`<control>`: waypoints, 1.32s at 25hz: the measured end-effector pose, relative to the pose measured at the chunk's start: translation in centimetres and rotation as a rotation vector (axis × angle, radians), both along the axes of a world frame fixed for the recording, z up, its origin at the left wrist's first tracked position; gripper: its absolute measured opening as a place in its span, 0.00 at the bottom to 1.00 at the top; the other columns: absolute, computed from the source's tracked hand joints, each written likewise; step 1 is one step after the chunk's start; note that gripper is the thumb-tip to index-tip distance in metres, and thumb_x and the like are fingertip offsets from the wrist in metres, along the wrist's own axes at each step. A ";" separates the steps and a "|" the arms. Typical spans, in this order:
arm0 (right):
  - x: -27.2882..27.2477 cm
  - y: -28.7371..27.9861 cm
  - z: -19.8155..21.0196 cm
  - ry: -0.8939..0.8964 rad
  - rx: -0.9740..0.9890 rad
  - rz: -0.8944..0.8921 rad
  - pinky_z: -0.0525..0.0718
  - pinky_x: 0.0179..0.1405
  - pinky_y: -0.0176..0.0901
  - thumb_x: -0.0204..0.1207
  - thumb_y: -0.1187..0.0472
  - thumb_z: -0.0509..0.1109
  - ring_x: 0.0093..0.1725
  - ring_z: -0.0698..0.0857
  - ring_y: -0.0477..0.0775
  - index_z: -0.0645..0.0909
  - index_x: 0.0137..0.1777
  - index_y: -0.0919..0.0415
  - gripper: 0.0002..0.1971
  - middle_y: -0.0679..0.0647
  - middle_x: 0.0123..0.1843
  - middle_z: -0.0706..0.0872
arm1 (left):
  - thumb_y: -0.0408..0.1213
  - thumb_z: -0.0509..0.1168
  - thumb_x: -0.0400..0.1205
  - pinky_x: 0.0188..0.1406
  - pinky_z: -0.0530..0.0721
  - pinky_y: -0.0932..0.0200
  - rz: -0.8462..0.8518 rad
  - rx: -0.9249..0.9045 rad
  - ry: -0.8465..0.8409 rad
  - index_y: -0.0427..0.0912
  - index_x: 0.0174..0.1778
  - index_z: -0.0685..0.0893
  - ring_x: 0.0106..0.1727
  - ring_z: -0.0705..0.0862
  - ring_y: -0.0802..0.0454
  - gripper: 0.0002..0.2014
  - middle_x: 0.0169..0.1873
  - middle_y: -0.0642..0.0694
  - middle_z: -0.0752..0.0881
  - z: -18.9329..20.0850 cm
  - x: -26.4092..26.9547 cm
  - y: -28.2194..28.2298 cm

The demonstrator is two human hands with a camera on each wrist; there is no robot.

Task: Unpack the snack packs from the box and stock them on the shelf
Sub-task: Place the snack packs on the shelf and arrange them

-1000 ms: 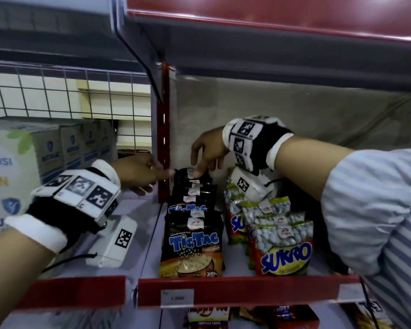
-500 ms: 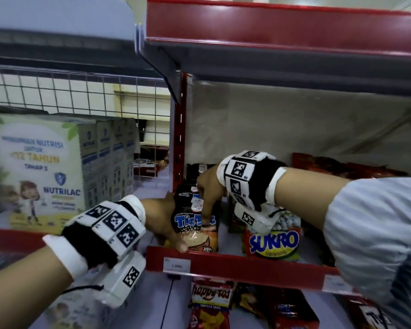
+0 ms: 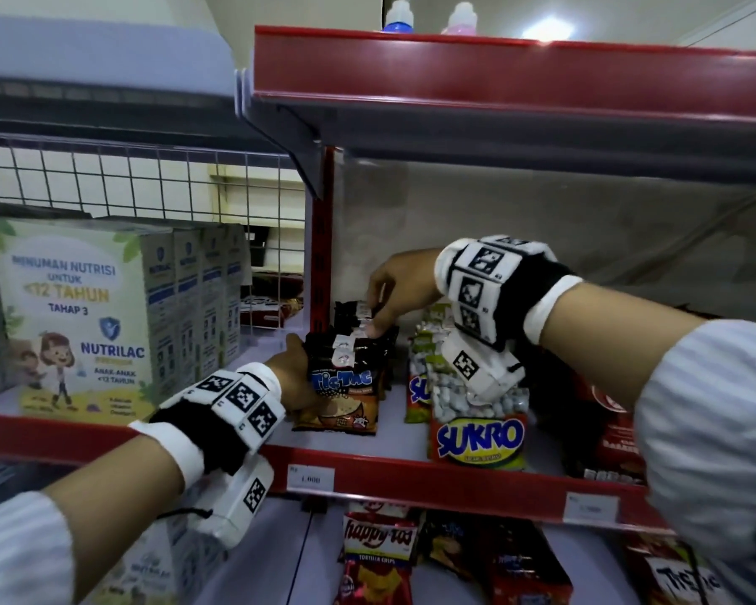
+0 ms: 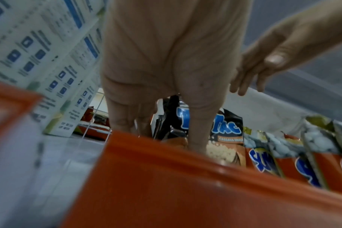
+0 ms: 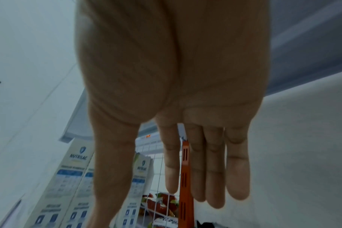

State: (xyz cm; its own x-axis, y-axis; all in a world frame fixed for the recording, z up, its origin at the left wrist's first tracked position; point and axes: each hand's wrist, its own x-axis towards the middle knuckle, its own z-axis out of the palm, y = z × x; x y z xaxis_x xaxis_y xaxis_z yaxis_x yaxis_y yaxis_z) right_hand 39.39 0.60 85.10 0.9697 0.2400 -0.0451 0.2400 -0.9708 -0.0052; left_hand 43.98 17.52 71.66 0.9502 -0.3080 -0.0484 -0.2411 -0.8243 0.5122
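Note:
A row of black and orange Tic Tac snack packs (image 3: 345, 379) stands on the red-edged shelf (image 3: 411, 473), next to rows of Sukro packs (image 3: 479, 434). My left hand (image 3: 297, 373) holds the front of the Tic Tac row at its left side. In the left wrist view its thumb (image 4: 197, 131) lies across the front pack (image 4: 227, 128) and its fingers (image 4: 121, 117) reach down behind the left edge. My right hand (image 3: 393, 290) hovers over the row with straight fingers (image 5: 215, 169), and its fingertips touch the pack tops (image 3: 359, 329). No box is in view.
Nutrilac cartons (image 3: 75, 320) fill the left bay in front of a wire grid (image 3: 149, 181). A red upright post (image 3: 321, 255) divides the bays. The upper shelf (image 3: 498, 67) hangs low overhead. Red packs (image 3: 616, 430) sit at the right, and Happy Tos chips (image 3: 376, 556) on the shelf below.
My left hand came from the upright post to the front Tic Tac pack and took hold of it. My right hand dipped to the front pack, then rose back over the pack tops.

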 end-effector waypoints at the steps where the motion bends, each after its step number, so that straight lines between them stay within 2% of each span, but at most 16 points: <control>1: -0.7 -0.9 0.6 0.024 0.018 -0.011 0.82 0.56 0.44 0.66 0.44 0.79 0.57 0.83 0.51 0.82 0.59 0.52 0.24 0.48 0.57 0.85 | 0.40 0.78 0.72 0.63 0.82 0.49 0.013 -0.027 0.028 0.32 0.79 0.28 0.70 0.78 0.39 0.63 0.80 0.36 0.64 -0.1 0.0 0.1; 4: -2.7 -3.7 1.5 0.080 0.029 -0.068 0.79 0.53 0.40 0.66 0.45 0.79 0.55 0.82 0.48 0.78 0.64 0.48 0.26 0.46 0.59 0.83 | 0.42 0.78 0.71 0.63 0.81 0.50 0.049 -0.073 0.098 0.33 0.78 0.26 0.69 0.78 0.40 0.65 0.76 0.35 0.71 0.0 -0.6 0.4; 6: -4.0 -5.4 1.5 0.093 -0.004 -0.113 0.79 0.57 0.41 0.64 0.46 0.80 0.59 0.81 0.50 0.76 0.67 0.47 0.30 0.47 0.61 0.82 | 0.49 0.79 0.68 0.67 0.76 0.54 0.089 -0.031 0.091 0.35 0.79 0.27 0.73 0.74 0.42 0.67 0.76 0.34 0.68 0.3 -1.6 0.8; 8: -5.2 -6.8 1.0 0.115 -0.018 -0.166 0.79 0.60 0.43 0.63 0.48 0.82 0.60 0.81 0.51 0.74 0.69 0.46 0.34 0.47 0.61 0.81 | 0.58 0.80 0.62 0.73 0.70 0.49 0.184 0.050 -0.164 0.35 0.81 0.37 0.77 0.65 0.38 0.68 0.78 0.31 0.59 1.0 -2.8 0.8; 11: -6.6 -8.0 -0.5 0.167 -0.119 -0.202 0.78 0.59 0.43 0.61 0.46 0.83 0.59 0.80 0.51 0.71 0.72 0.43 0.39 0.45 0.61 0.80 | 0.59 0.79 0.61 0.65 0.73 0.49 0.174 -0.068 -0.608 0.34 0.75 0.59 0.69 0.69 0.39 0.55 0.69 0.35 0.67 2.4 -5.1 -1.1; 13: -7.0 -8.1 -2.1 0.206 -0.242 -0.226 0.79 0.60 0.46 0.60 0.46 0.83 0.62 0.79 0.54 0.67 0.75 0.42 0.43 0.49 0.69 0.78 | 0.54 0.80 0.63 0.55 0.78 0.56 -0.022 -0.288 -0.445 0.40 0.70 0.62 0.59 0.76 0.47 0.47 0.61 0.40 0.75 3.4 -6.8 -3.4; 16: -6.9 -8.2 -4.4 0.199 -0.305 -0.233 0.75 0.53 0.44 0.65 0.49 0.81 0.68 0.77 0.57 0.60 0.80 0.48 0.46 0.53 0.73 0.75 | 0.50 0.78 0.69 0.49 0.81 0.72 -0.353 -0.096 0.028 0.49 0.65 0.72 0.51 0.82 0.61 0.32 0.60 0.48 0.83 3.1 -8.0 -7.0; 18: -6.3 -8.2 -5.4 0.135 -0.230 -0.210 0.76 0.53 0.42 0.67 0.52 0.80 0.68 0.78 0.57 0.62 0.79 0.53 0.42 0.54 0.73 0.75 | 0.46 0.76 0.73 0.52 0.78 0.78 -0.455 -0.020 0.163 0.57 0.63 0.77 0.56 0.83 0.62 0.24 0.67 0.49 0.82 2.2 -8.2 -8.9; 20: -6.0 -8.0 -6.1 0.073 -0.143 -0.195 0.77 0.58 0.42 0.69 0.53 0.79 0.69 0.77 0.57 0.65 0.78 0.56 0.39 0.56 0.73 0.75 | 0.48 0.76 0.73 0.65 0.77 0.65 -0.359 0.024 0.135 0.41 0.81 0.62 0.70 0.78 0.49 0.43 0.74 0.43 0.75 1.4 -7.7 -10.2; 22: -5.8 -7.8 -6.9 0.005 -0.104 -0.187 0.77 0.58 0.41 0.69 0.54 0.78 0.67 0.78 0.58 0.69 0.75 0.59 0.35 0.58 0.71 0.77 | 0.46 0.77 0.72 0.74 0.72 0.54 -0.200 0.015 0.081 0.28 0.81 0.39 0.78 0.68 0.42 0.58 0.80 0.37 0.63 1.0 -7.3 -10.9; 23: -5.8 -7.8 -7.2 -0.022 -0.089 -0.185 0.76 0.54 0.40 0.70 0.54 0.78 0.65 0.79 0.58 0.71 0.73 0.59 0.33 0.58 0.69 0.78 | 0.43 0.78 0.72 0.75 0.70 0.52 -0.163 -0.021 0.083 0.28 0.80 0.35 0.80 0.65 0.41 0.60 0.81 0.37 0.60 1.0 -6.9 -11.0; 25: -6.1 -8.2 -6.4 0.039 -0.036 -0.200 0.77 0.50 0.38 0.70 0.52 0.78 0.61 0.81 0.56 0.71 0.73 0.57 0.33 0.55 0.68 0.79 | 0.43 0.78 0.71 0.75 0.71 0.52 -0.154 -0.023 0.109 0.30 0.81 0.35 0.79 0.66 0.41 0.61 0.81 0.37 0.61 1.2 -6.7 -10.9; 27: -6.0 -8.8 -4.3 0.123 0.082 -0.238 0.84 0.44 0.40 0.70 0.51 0.78 0.52 0.85 0.54 0.73 0.71 0.55 0.30 0.52 0.63 0.80 | 0.51 0.77 0.70 0.71 0.72 0.60 -0.211 0.105 0.092 0.31 0.82 0.44 0.76 0.70 0.42 0.58 0.80 0.37 0.63 2.3 -6.9 -10.4; 29: -4.9 -9.7 -1.2 0.059 0.182 -0.281 0.89 0.45 0.46 0.75 0.55 0.74 0.47 0.88 0.54 0.80 0.65 0.57 0.19 0.55 0.60 0.85 | 0.58 0.73 0.71 0.56 0.77 0.69 -0.267 0.244 0.026 0.37 0.78 0.64 0.63 0.80 0.50 0.45 0.71 0.43 0.76 4.8 -7.1 -9.7; 31: -3.5 -10.5 1.4 -0.065 0.200 -0.325 0.89 0.47 0.48 0.79 0.61 0.68 0.44 0.88 0.54 0.82 0.61 0.63 0.13 0.57 0.55 0.87 | 0.60 0.67 0.76 0.31 0.78 0.74 -0.279 0.253 -0.091 0.46 0.51 0.79 0.37 0.81 0.60 0.21 0.42 0.53 0.86 8.2 -6.5 -9.3; 33: -2.0 -10.9 2.5 -0.167 0.214 -0.413 0.88 0.34 0.43 0.79 0.62 0.66 0.36 0.87 0.52 0.81 0.63 0.66 0.15 0.56 0.47 0.88 | 0.58 0.63 0.81 0.25 0.78 0.68 -0.184 0.112 -0.159 0.41 0.37 0.81 0.21 0.81 0.59 0.21 0.21 0.54 0.85 11.1 -4.4 -9.2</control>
